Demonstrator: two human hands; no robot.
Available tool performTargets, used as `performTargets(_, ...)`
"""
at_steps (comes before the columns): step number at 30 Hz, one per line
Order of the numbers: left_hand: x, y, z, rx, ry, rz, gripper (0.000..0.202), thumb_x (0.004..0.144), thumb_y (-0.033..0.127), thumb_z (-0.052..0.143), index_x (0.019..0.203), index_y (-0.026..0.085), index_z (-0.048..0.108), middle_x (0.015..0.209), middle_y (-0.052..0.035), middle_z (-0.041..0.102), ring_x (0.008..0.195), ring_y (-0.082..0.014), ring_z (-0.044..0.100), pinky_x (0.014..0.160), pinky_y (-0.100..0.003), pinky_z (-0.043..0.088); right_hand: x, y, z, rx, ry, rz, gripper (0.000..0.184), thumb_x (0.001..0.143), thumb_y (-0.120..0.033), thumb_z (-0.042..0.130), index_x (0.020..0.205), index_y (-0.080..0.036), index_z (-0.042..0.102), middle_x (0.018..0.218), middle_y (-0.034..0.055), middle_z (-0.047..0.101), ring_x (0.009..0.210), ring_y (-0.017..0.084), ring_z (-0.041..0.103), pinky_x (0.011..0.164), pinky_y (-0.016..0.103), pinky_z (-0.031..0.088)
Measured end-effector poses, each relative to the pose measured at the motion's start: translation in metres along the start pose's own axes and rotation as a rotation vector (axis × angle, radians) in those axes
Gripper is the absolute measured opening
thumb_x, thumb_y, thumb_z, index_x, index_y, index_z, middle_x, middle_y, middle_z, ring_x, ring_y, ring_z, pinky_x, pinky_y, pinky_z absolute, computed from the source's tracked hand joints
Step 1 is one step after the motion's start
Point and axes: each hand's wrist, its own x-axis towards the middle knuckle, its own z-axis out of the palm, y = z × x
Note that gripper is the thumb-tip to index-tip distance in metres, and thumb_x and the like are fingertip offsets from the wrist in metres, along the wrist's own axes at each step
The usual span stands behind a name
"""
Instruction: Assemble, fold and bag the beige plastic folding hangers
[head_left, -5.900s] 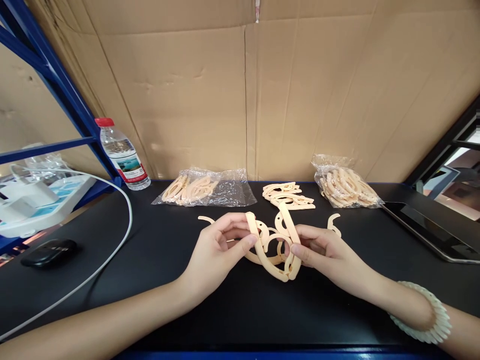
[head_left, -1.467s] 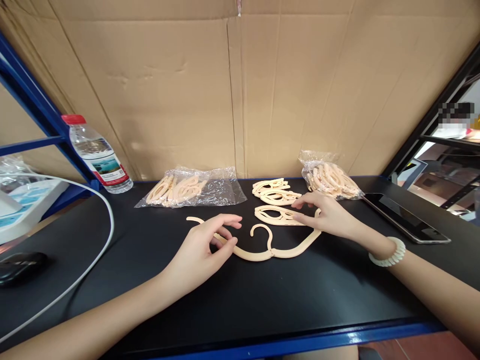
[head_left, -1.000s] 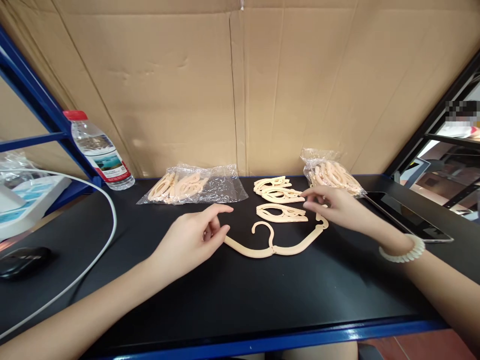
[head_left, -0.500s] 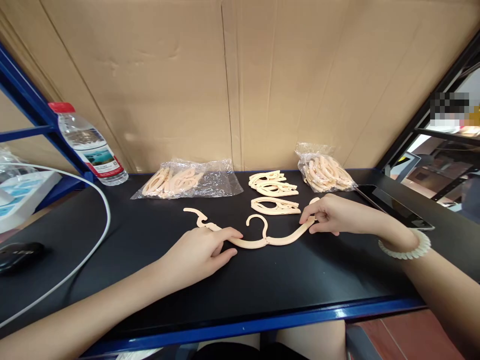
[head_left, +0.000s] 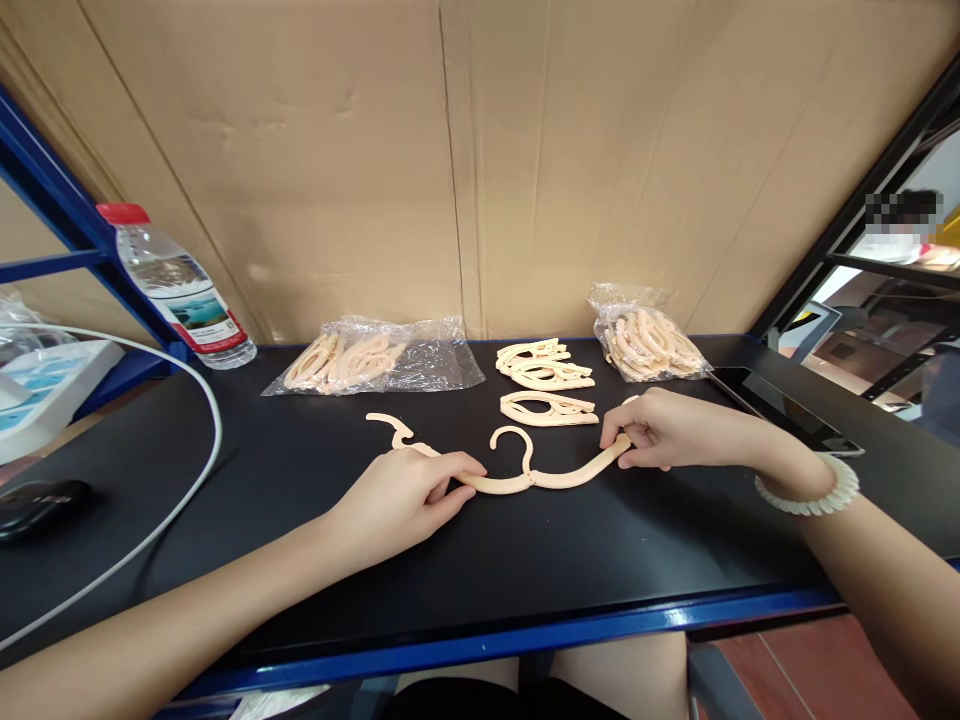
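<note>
A cream folding clothes hanger (head_left: 501, 486) lies spread out on the black table, its hook curling up from the middle joint. My left hand (head_left: 409, 495) is closed on its left arm, thumb and fingers gripping it; a slim end piece sticks out beyond that hand. On the right arm's end, my right hand (head_left: 649, 432) pinches the hanger, partly covering the tip. Just behind the hook lies a folded hanger (head_left: 547, 410), and beyond it several more folded hangers (head_left: 544, 365) rest together.
Clear plastic bags of folded hangers stand at back left (head_left: 375, 358) and back right (head_left: 651, 335). A tablet (head_left: 784, 410) lies beyond my right wrist. At left are a water bottle (head_left: 184, 295), a white cable (head_left: 214, 430), a black mouse (head_left: 41, 508) and a white power strip (head_left: 67, 385). Cardboard (head_left: 337, 160) walls the back.
Both hands keep their hold on the hanger. My right fingers have shifted slightly at its right end; otherwise only the view has moved a little.
</note>
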Motion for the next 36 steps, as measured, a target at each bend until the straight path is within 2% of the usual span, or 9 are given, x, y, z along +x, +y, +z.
performTargets(4,0.000,0.000,-0.001,0.034,-0.019,-0.009,0.026,0.089,0.024,0.050,0.108,0.025,0.068,0.051,0.0078,0.047,0.049,-0.0113,0.050,0.055,-0.021,0.037,-0.006,0.005,-0.007,0.101,-0.015,0.095,0.027,0.079,-0.029,0.063,0.105,-0.018,0.064,0.053,-0.0030,0.062,0.045,0.015,0.059,0.043,0.022,0.043)
performTargets(7,0.000,0.001,-0.002,0.052,-0.043,-0.034,0.028,0.088,0.025,0.051,0.112,0.025,0.066,0.052,0.0077,0.047,0.051,-0.0122,0.051,0.054,-0.022,0.036,-0.011,0.018,-0.019,0.092,0.106,0.128,0.034,0.084,-0.041,0.061,0.109,-0.018,0.061,0.056,-0.0020,0.063,0.041,0.011,0.054,0.043,0.021,0.042)
performTargets(10,0.000,0.001,-0.003,0.054,-0.064,-0.051,0.029,0.088,0.027,0.051,0.113,0.025,0.065,0.053,0.0078,0.047,0.051,-0.0126,0.052,0.053,-0.022,0.036,-0.014,0.033,-0.029,-0.034,0.241,0.219,0.033,0.086,-0.048,0.056,0.097,-0.017,0.061,0.057,-0.0011,0.064,0.037,0.009,0.048,0.043,0.022,0.041)
performTargets(13,-0.001,0.000,-0.003,0.069,-0.070,-0.074,0.031,0.089,0.028,0.050,0.116,0.025,0.063,0.053,0.0081,0.047,0.051,-0.0127,0.052,0.054,-0.023,0.036,-0.013,0.041,-0.030,-0.094,0.218,0.360,0.033,0.083,-0.050,0.058,0.081,-0.017,0.061,0.055,0.0001,0.063,0.037,0.010,0.049,0.042,0.023,0.040)
performTargets(18,0.001,-0.003,-0.006,0.091,-0.068,-0.115,0.031,0.089,0.030,0.050,0.115,0.024,0.064,0.052,0.0083,0.046,0.049,-0.0127,0.052,0.055,-0.023,0.036,-0.002,0.026,-0.016,-0.022,0.200,0.440,0.040,0.072,-0.057,0.068,0.070,-0.018,0.063,0.047,-0.0010,0.060,0.039,0.012,0.051,0.044,0.024,0.040)
performTargets(22,0.001,-0.005,-0.005,0.072,-0.064,-0.094,0.029,0.089,0.029,0.050,0.112,0.025,0.066,0.052,0.0082,0.045,0.049,-0.0121,0.051,0.055,-0.023,0.036,0.007,0.011,0.000,-0.131,0.281,0.477,0.058,0.078,-0.072,0.053,0.052,-0.020,0.053,0.035,0.0006,0.050,0.035,0.016,0.051,0.047,0.028,0.039)
performTargets(26,0.002,-0.007,-0.003,0.056,-0.042,-0.067,0.026,0.090,0.028,0.049,0.107,0.025,0.068,0.051,0.0083,0.044,0.049,-0.0112,0.051,0.055,-0.022,0.036,0.013,0.010,0.009,-0.253,0.307,0.464,0.061,0.088,-0.063,0.046,0.042,-0.022,0.038,0.034,0.0030,0.049,0.036,0.017,0.052,0.051,0.031,0.039)
performTargets(29,0.002,-0.009,0.000,0.039,-0.016,-0.054,0.024,0.089,0.028,0.050,0.104,0.026,0.069,0.050,0.0083,0.044,0.048,-0.0106,0.050,0.054,-0.021,0.035,0.015,0.015,0.009,-0.217,0.244,0.515,0.050,0.082,-0.050,0.058,0.044,-0.021,0.044,0.035,0.0016,0.052,0.036,0.017,0.055,0.050,0.029,0.040)
performTargets(36,0.002,-0.010,0.003,-0.009,0.014,-0.033,0.022,0.091,0.028,0.051,0.101,0.025,0.069,0.052,0.0076,0.051,0.047,-0.0099,0.052,0.052,-0.020,0.036,0.013,0.019,0.005,0.054,0.203,0.552,0.028,0.077,-0.033,0.065,0.057,-0.020,0.049,0.042,0.0018,0.060,0.040,0.017,0.060,0.043,0.025,0.045)
